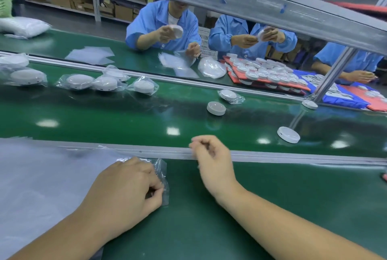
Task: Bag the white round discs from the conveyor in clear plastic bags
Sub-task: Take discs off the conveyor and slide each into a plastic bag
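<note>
The left hand pinches the edge of a clear plastic bag between thumb and curled fingers, holding it flat on the green bench at the right side of a pile of bags. The right hand hovers over the grey rail. Its fingers are loosely curled and blurred, and nothing shows in them.

From that free hand, one bare disc lies at twelve o'clock, well out on the conveyor. A second disc sits at about two o'clock, nearer the rail. A third disc rests farther off against the far edge. All three lie flat; being round, they offer no preferred axis for a grasp.

The right hand is plainly the nearer to every loose disc, and the left is busy with the bag, so the reach probably falls to the right hand. Bagged discs lie on the belt at ten o'clock.
</note>
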{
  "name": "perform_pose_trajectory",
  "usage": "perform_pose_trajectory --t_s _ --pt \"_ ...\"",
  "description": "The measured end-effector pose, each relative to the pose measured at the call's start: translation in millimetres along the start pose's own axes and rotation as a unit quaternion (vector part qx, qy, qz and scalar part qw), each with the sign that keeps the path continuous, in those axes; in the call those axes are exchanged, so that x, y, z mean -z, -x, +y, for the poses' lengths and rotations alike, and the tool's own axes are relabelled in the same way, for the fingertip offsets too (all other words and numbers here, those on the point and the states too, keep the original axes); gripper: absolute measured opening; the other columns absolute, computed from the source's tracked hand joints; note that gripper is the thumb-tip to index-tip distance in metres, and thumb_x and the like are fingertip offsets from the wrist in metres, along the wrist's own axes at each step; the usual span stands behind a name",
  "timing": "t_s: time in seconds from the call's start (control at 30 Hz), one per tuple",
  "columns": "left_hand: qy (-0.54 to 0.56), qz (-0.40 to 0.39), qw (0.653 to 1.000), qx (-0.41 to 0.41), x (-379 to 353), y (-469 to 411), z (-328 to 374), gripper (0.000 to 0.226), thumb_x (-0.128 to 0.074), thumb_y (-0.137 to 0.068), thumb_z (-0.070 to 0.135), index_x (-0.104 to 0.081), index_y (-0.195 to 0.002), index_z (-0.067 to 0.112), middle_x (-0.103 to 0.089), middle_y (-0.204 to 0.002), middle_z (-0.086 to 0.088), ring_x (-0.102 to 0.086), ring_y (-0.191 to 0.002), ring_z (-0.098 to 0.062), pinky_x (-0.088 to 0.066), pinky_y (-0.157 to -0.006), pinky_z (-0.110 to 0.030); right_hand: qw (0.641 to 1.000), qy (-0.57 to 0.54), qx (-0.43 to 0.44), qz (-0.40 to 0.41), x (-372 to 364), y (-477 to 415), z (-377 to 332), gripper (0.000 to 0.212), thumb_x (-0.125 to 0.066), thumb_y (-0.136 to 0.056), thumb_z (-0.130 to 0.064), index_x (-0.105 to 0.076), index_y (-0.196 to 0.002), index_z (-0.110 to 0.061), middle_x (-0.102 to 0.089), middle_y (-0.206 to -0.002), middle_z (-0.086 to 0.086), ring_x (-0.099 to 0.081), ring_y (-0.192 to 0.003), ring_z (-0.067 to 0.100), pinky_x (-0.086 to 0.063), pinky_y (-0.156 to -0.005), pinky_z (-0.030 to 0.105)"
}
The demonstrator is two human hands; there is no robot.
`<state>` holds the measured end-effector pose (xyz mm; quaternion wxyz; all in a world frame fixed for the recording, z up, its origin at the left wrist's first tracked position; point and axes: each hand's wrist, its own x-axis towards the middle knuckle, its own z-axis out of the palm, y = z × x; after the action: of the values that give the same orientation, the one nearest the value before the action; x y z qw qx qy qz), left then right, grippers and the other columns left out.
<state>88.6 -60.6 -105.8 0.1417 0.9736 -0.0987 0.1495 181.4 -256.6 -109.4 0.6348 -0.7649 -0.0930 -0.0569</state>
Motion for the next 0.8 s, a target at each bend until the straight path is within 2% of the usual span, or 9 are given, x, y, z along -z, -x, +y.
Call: perform_pose_trajectory --t_s 0.1,0.17,0.23,0.37,0.43,0.53,0.63,0.73,0.8 --pt "0.026 0.009 1.0 0.011 3 -2 -2 0.02 -0.053 -0.072 0.05 -0.065 -0.06 0.04 -0.054 -0.064 0.028 -0.052 -0.069 0.002 -0.042 -0.057 -0.015 0.985 0.161 0.025 0.05 13 -61 -2 0.017 -0.065 -0.091 -0.035 -0.064 -0.108 -0.038 -0.067 -0.109 -0.023 -0.061 -0.108 0.003 -0.046 -0.088 0.022" --pt "0.04 0.018 0.999 0.016 5 -2 -4 0.02 -0.053 -0.071 0.049 -0.064 -0.058 0.038 -0.054 -0.064 0.028 -0.052 -0.069 0.003 -0.042 -0.057 -0.015 0.943 0.33 0.001 0.032 18 -111 0 0.038 -0.058 -0.087 -0.046 -0.059 -0.124 -0.038 -0.061 -0.129 -0.009 -0.055 -0.122 0.021 -0.046 -0.1 0.039" --pt "0.057 0.029 0.998 0.02 8 -3 -4 0.02 -0.055 -0.071 0.048 -0.064 -0.057 0.038 -0.055 -0.065 0.029 -0.053 -0.071 0.005 -0.038 -0.059 -0.011 0.885 0.464 -0.034 0.024 20 -157 3 0.044 -0.05 -0.083 -0.053 -0.059 -0.121 -0.032 -0.06 -0.128 0.007 -0.056 -0.116 0.035 -0.047 -0.098 0.045" --pt "0.092 0.058 0.994 0.022 9 -4 -4 0.02 -0.058 -0.071 0.046 -0.068 -0.056 0.038 -0.059 -0.066 0.029 -0.052 -0.073 0.007 -0.047 -0.059 -0.016 0.838 0.539 -0.084 -0.019 15 -221 28 0.074 -0.043 -0.085 -0.07 -0.041 -0.149 -0.034 -0.045 -0.15 0.012 -0.052 -0.131 0.039 -0.045 -0.105 0.045" --pt "0.114 0.071 0.99 0.033 10 -5 -3 0.018 -0.058 -0.07 0.047 -0.068 -0.056 0.041 -0.059 -0.067 0.031 -0.053 -0.075 0.009 -0.047 -0.058 -0.014 0.823 0.558 -0.093 -0.042 8 -240 45 0.078 -0.046 -0.087 -0.076 -0.037 -0.152 -0.034 -0.04 -0.156 0.013 -0.047 -0.136 0.04 -0.045 -0.107 0.046" --pt "0.17 0.103 0.977 0.072 14 -7 -1 0.015 -0.059 -0.069 0.05 -0.07 -0.061 0.046 -0.061 -0.074 0.035 -0.057 -0.078 0.011 -0.047 -0.061 -0.013 0.828 0.555 -0.071 -0.033 4 -255 63 0.064 -0.055 -0.095 -0.064 -0.044 -0.149 -0.032 -0.042 -0.15 0.02 -0.047 -0.132 0.043 -0.047 -0.104 0.045" --pt "0.171 0.102 0.975 0.099 17 -7 0 0.016 -0.056 -0.071 0.054 -0.07 -0.066 0.05 -0.062 -0.084 0.039 -0.058 -0.084 0.011 -0.048 -0.059 -0.013 0.826 0.561 0.008 -0.056 8 -250 59 0.043 -0.049 -0.103 -0.043 -0.051 -0.138 -0.019 -0.053 -0.135 0.023 -0.055 -0.117 0.042 -0.048 -0.087 0.04" --pt "0.171 0.089 0.974 0.118 17 -5 0 0.015 -0.057 -0.074 0.055 -0.071 -0.07 0.051 -0.06 -0.091 0.043 -0.056 -0.094 0.013 -0.05 -0.061 -0.016 0.854 0.503 0.117 -0.059 8 -217 40 0.03 -0.053 -0.1 -0.032 -0.055 -0.121 -0.012 -0.064 -0.105 0.011 -0.063 -0.091 0.034 -0.043 -0.07 0.034" --pt "0.147 0.074 0.979 0.12 19 -3 -2 0.017 -0.056 -0.077 0.055 -0.072 -0.071 0.051 -0.061 -0.089 0.042 -0.057 -0.093 0.011 -0.048 -0.063 -0.015 0.891 0.409 0.175 -0.087 10 -178 21 0.034 -0.058 -0.097 -0.03 -0.057 -0.129 -0.017 -0.064 -0.105 -0.003 -0.064 -0.091 0.021 -0.046 -0.074 0.023"
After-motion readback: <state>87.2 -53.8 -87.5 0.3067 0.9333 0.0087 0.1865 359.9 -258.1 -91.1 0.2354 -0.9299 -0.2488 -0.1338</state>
